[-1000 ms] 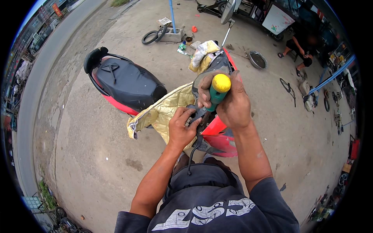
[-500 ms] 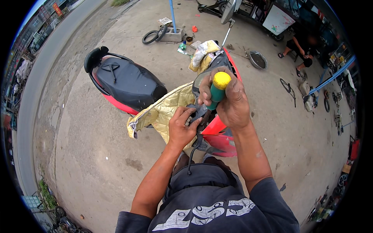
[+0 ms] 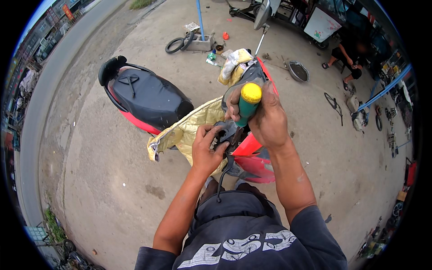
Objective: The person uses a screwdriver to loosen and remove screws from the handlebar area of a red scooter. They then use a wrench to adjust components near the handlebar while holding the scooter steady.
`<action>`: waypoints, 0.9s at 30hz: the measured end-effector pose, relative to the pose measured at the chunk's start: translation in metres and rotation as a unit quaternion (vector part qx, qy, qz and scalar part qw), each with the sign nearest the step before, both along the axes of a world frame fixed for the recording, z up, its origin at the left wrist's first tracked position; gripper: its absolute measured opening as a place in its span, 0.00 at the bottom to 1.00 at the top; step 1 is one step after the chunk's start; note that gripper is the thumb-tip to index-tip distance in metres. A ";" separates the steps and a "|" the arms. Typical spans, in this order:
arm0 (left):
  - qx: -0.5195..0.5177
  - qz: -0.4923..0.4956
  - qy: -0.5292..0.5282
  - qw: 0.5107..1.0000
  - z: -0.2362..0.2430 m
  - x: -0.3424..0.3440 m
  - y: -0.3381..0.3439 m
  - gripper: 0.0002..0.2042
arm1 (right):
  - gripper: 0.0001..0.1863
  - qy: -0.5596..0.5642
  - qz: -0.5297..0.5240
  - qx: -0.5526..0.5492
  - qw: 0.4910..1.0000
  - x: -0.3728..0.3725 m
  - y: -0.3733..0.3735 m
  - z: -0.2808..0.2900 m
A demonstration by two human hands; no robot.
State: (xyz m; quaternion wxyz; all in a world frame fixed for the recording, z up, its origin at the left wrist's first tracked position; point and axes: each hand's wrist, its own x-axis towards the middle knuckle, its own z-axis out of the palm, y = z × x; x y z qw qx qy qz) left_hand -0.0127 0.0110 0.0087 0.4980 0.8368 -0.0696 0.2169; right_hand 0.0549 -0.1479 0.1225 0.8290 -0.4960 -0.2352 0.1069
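My right hand (image 3: 273, 120) is wrapped round a screwdriver (image 3: 248, 106) with a green handle and a yellow end cap. Its cap points up toward me, and the tip is hidden below the hand. Just left of it, my left hand (image 3: 208, 149) pinches a dark plastic piece (image 3: 228, 131) at the handlebar of a red scooter. Fingers and thumb sit on either side of that piece. A yellow quilted cover (image 3: 198, 120) drapes over the scooter's front, with the black seat (image 3: 148, 95) to the left. A black cable (image 3: 221, 184) hangs toward me.
A mirror (image 3: 263, 16) rises on a stalk beyond my right hand. On the concrete lie a basin (image 3: 299, 71), a concrete block (image 3: 200, 42) with a blue pole, and tyres (image 3: 174, 45). A person (image 3: 348, 56) sits at the far right near scattered parts.
My right hand and the screwdriver handle have shifted slightly left, and the handle's tilt has changed a little. My left hand has moved slightly left, still at the dark plastic piece.
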 end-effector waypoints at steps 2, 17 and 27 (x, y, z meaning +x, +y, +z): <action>-0.004 0.022 0.008 1.000 0.004 -0.010 -0.001 0.18 | 0.36 -0.011 0.052 0.032 0.998 0.006 -0.005 -0.006; 0.151 -0.015 0.072 0.986 0.005 -0.031 -0.011 0.09 | 0.37 -0.028 0.105 0.114 0.988 0.005 -0.010 -0.006; 0.189 -0.046 0.059 0.979 -0.005 -0.015 -0.008 0.09 | 0.37 0.010 0.139 0.118 0.983 0.008 -0.013 -0.006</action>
